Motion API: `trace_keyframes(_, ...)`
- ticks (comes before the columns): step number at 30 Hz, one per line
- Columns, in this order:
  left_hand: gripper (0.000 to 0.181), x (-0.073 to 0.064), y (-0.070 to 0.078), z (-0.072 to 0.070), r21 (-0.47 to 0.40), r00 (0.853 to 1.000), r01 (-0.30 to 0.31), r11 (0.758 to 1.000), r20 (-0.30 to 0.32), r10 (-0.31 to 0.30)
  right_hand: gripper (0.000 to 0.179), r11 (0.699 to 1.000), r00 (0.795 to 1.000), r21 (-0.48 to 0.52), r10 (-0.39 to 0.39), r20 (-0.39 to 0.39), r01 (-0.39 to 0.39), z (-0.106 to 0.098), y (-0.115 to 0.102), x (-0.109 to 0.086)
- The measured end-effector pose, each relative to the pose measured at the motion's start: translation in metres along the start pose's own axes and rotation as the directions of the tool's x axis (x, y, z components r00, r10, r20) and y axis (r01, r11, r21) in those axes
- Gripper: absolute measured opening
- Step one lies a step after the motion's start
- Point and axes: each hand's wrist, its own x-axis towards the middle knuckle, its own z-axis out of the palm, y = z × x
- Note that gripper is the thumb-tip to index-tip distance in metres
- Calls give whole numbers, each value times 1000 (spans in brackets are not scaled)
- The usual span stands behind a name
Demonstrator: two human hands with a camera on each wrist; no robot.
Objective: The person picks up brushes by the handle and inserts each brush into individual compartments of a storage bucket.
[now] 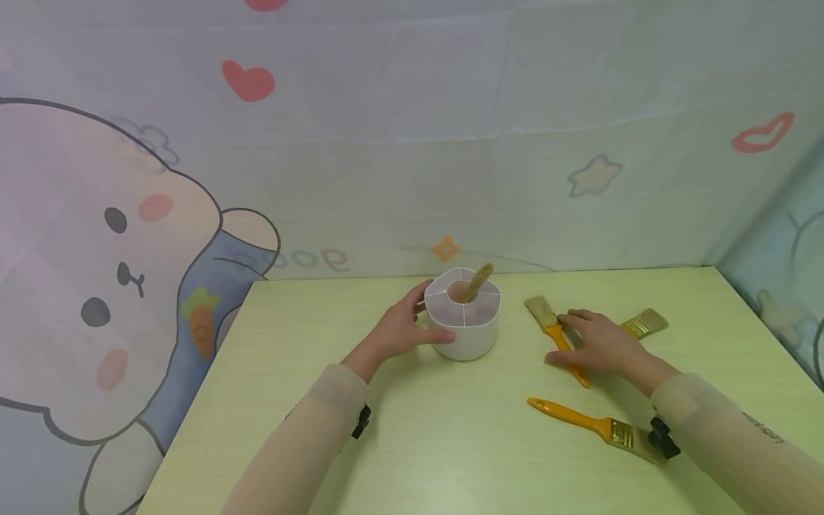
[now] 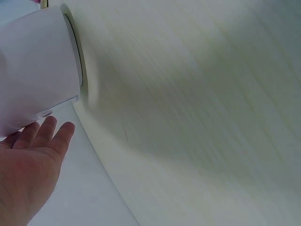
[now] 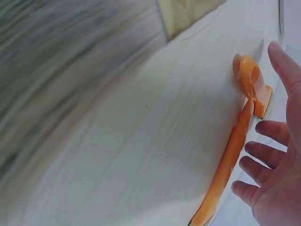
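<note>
A white round holder with divided compartments stands near the table's back edge. One paintbrush leans in its centre compartment, bristles up. My left hand grips the holder from the left, thumb across the front and fingers at the far side; the thumb is out of sight in the left wrist view. My right hand is over an orange-handled paintbrush, fingers spread around its handle. In the right wrist view the fingers stand apart from the orange handle. Part of another paintbrush shows behind this hand, its handle hidden.
A third loose paintbrush lies nearer the front, its bristles partly under the right wrist's dark camera. The pale table ends at a printed cloth backdrop, which also hangs along both sides.
</note>
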Motion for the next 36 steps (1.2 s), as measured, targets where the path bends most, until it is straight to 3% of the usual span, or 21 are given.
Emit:
trace_keyframes(6, 104, -1, 4, 0, 4, 1000, -3, 1000, -3, 3, 97, 1000, 1000, -29, -6, -27, 5, 1, 4, 0)
trace_keyframes(13, 105, -3, 6, 0, 14, 1000, 9, 1000, -6, -9, 82, 998, 999, -50, -27, -41, 25, 4, 4, -1)
trace_keyframes(23, 105, -2, 6, 0, 11, 1000, 13, 1000, -3, -13, 67, 999, 997, -19, -50, -57, 49, 5, -2, -2)
trace_keyframes(36, 104, -3, 6, 0, 23, 1000, 12, 1000, -9, -12, 41, 987, 981, -21, -159, -109, 157, 9, -1, 3)
